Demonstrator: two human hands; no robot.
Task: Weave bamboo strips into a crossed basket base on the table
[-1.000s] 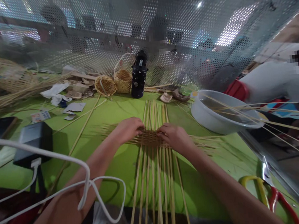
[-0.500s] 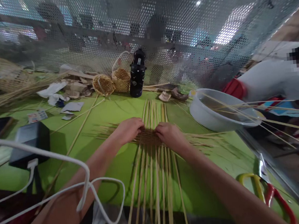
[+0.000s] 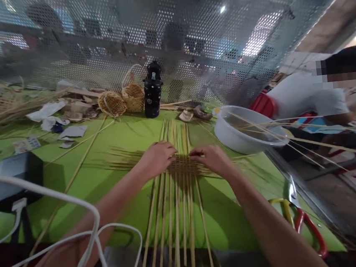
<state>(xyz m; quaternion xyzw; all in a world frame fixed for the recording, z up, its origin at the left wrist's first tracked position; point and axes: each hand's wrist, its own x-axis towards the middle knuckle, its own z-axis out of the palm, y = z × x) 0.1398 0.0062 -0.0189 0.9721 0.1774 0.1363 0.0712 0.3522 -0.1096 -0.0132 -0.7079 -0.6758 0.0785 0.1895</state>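
Observation:
A flat weave of thin bamboo strips (image 3: 181, 169) lies on the green table, its long loose ends running toward me and away, shorter ends to both sides. My left hand (image 3: 158, 158) rests on the left of the weave's far edge, its bent fingers closed down on the strips. At the far right edge, my right hand (image 3: 212, 158) has thumb and fingers closed on the strips' edge; the fingertips are partly hidden. A narrow gap showing upright strips separates the two hands.
Scissors with red and yellow handles (image 3: 299, 218) lie at the right edge. A white basin (image 3: 244, 137) holds long strips jutting right. White cable (image 3: 87, 205) loops over my left forearm. A black bottle (image 3: 152, 92) and small baskets (image 3: 133, 98) stand behind. Another person (image 3: 303, 96) sits right.
The view has swung to the right, so the table's things sit further left. Both hands have shifted slightly right along the weave, and more of its middle shows between them.

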